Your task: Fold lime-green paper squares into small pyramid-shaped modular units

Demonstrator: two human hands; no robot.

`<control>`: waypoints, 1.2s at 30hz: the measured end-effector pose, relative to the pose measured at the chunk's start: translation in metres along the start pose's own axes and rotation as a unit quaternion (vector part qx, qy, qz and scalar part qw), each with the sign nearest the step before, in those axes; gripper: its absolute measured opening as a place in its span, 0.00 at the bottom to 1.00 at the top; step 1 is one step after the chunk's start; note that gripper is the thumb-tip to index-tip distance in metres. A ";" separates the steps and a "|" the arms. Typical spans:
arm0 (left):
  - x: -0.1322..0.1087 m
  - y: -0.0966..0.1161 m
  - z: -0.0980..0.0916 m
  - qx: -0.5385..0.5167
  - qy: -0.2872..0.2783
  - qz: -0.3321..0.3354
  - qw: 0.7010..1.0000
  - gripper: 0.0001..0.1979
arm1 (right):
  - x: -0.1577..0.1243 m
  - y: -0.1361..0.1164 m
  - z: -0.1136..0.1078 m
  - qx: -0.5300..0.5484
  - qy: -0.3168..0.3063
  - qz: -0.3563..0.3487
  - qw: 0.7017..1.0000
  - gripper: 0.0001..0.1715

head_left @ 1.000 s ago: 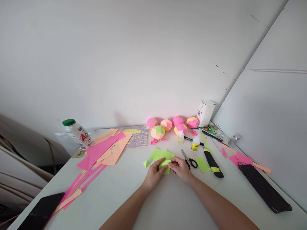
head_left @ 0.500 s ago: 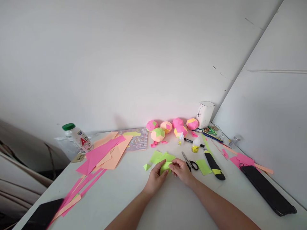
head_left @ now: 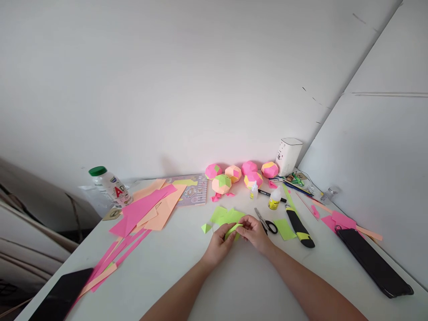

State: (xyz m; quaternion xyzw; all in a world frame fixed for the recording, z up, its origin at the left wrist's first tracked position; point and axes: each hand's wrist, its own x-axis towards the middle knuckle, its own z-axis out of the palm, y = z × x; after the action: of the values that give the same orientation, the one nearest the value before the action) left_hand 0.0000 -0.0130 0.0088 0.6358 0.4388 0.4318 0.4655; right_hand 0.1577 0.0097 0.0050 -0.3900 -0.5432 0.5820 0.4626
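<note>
Between my two hands is a folded piece of lime-green paper (head_left: pixel 233 230). My left hand (head_left: pixel 219 244) pinches its left side, thumb in front and fingers behind. At its right edge, the fingertips of my right hand (head_left: pixel 254 234) are closed on the paper. Just beyond my hands lie more green paper squares (head_left: pixel 223 215), partly overlapping. A small folded green piece (head_left: pixel 206 228) sits to the left of them. Black-handled scissors (head_left: pixel 266 221) lie right of my right hand, with another green sheet (head_left: pixel 285 229) beside them.
Several faceted paper balls (head_left: pixel 221 183) line the wall. Two glue bottles (head_left: pixel 274 199), a marker (head_left: pixel 267 195) and a utility knife (head_left: pixel 300 228) lie to the right, near a black case (head_left: pixel 372 263). Pink and peach paper (head_left: pixel 147 209), a green-capped bottle (head_left: pixel 112 189) and a black phone (head_left: pixel 62 294) are on the left.
The green paper in my hands has tilted, so less of its face shows now. My right fingers have shifted slightly along its edge. The whole view has moved a little.
</note>
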 end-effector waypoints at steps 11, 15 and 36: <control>0.000 -0.017 0.003 -0.032 0.050 -0.039 0.997 0.25 | 0.001 0.002 -0.001 -0.018 0.024 -0.004 1.000 0.15; 0.000 -0.015 0.003 -0.024 0.056 -0.015 0.998 0.21 | 0.001 0.001 0.000 -0.018 0.030 -0.001 0.999 0.16; 0.001 -0.012 -0.001 0.037 0.086 -0.001 0.996 0.16 | 0.001 0.003 0.000 -0.021 0.004 -0.013 1.000 0.14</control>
State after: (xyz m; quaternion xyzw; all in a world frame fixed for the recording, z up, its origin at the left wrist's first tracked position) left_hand -0.0021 -0.0099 -0.0022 0.6128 0.4937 0.4679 0.4022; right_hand 0.1573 0.0110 0.0025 -0.3950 -0.5584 0.5627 0.4642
